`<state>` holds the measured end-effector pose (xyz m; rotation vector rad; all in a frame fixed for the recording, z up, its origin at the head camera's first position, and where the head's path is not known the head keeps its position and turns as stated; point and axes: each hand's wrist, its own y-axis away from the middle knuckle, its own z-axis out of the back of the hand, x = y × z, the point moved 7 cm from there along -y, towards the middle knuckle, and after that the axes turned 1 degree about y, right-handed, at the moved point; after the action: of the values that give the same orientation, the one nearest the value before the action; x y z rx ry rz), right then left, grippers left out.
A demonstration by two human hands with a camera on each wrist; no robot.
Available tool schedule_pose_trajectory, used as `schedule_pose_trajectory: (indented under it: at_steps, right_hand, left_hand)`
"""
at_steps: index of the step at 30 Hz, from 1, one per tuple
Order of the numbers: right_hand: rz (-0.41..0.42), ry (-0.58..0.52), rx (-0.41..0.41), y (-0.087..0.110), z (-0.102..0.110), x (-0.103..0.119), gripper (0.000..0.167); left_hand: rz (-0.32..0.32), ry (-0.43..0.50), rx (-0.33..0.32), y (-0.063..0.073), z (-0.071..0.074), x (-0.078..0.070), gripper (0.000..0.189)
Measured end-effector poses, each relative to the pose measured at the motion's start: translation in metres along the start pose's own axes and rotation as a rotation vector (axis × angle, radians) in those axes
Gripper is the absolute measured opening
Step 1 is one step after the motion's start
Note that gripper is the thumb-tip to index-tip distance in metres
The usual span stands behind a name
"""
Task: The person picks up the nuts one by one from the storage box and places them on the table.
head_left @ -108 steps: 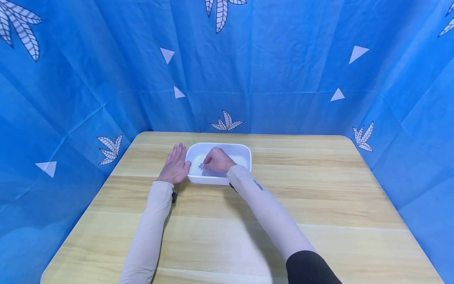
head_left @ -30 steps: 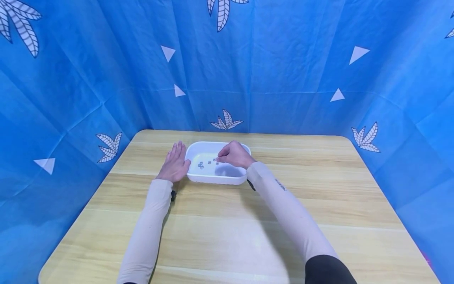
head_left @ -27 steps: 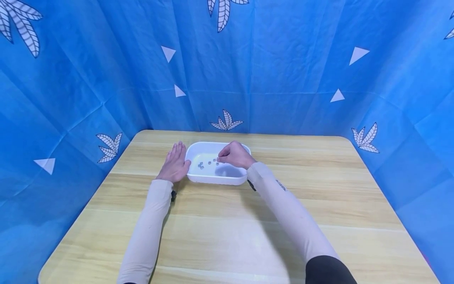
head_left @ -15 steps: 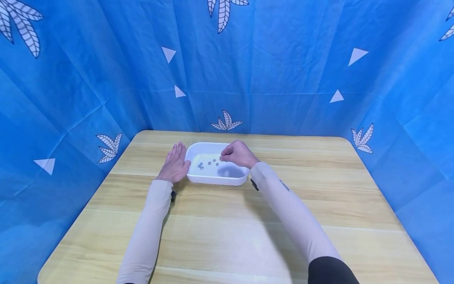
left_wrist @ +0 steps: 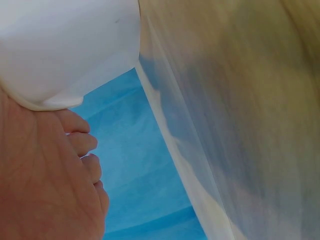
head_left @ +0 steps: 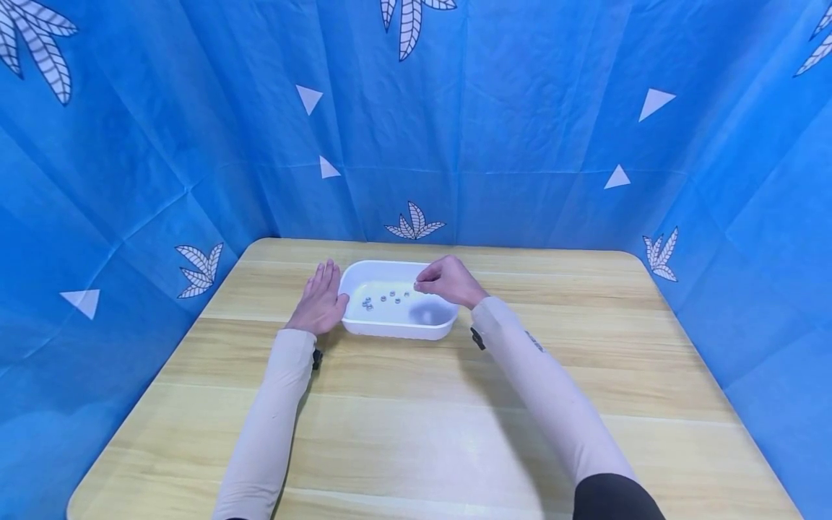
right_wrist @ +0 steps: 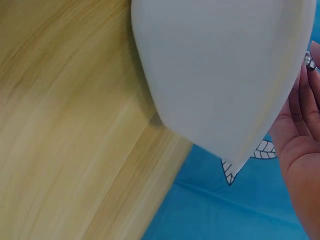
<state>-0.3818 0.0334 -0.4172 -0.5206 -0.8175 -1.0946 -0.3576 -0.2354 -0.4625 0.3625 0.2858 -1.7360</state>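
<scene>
The person's left hand [head_left: 320, 300] lies beside a white tub [head_left: 396, 331], fingers straight and close together, the thumb against the tub's left end. Over towards the other end, the right hand [head_left: 450, 280] is above the tub, thumb and fingertips pinching a small shiny metal piece [right_wrist: 309, 61]; it looks like a nut to me, though it is so little that I couldn't swear to it. Down on the tub's floor I can see more metal pieces [head_left: 383, 298]: three bunched near the left end, and four more lying singly from there towards the right. The right hand's shadow [head_left: 425, 315] falls inside the tub, just to the right of them. The tub stands on a wood-grained table [head_left: 390, 419], near its far edge. Both forearms are in pale sleeves [head_left: 266, 426], with a black sleeve [head_left: 617, 498] showing further up the right arm, and something black [head_left: 477, 338] sits at each wrist. A blue curtain [head_left: 552, 108] printed with white leaves and triangles hangs round the back and both sides of the table
</scene>
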Motion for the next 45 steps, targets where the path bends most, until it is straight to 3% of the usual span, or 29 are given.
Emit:
schedule_pose_trajectory:
  at_steps: [25, 39, 45]
  right_hand:
    - [-0.006, -0.019, -0.054, 0.017, 0.028, -0.022, 0.021]
    - [-0.069, -0.153, -0.108, 0.027, 0.049, -0.044, 0.028]
    - [-0.063, -0.149, -0.128, 0.032, 0.056, -0.055, 0.030]
  left_hand:
    - [-0.004, 0.005, -0.002, 0.001, 0.000, 0.000, 0.072]
    - [0.006, 0.012, 0.002, 0.001, 0.000, 0.001, 0.072]
    - [0.009, 0.004, 0.009, 0.001, 0.000, -0.001, 0.072]
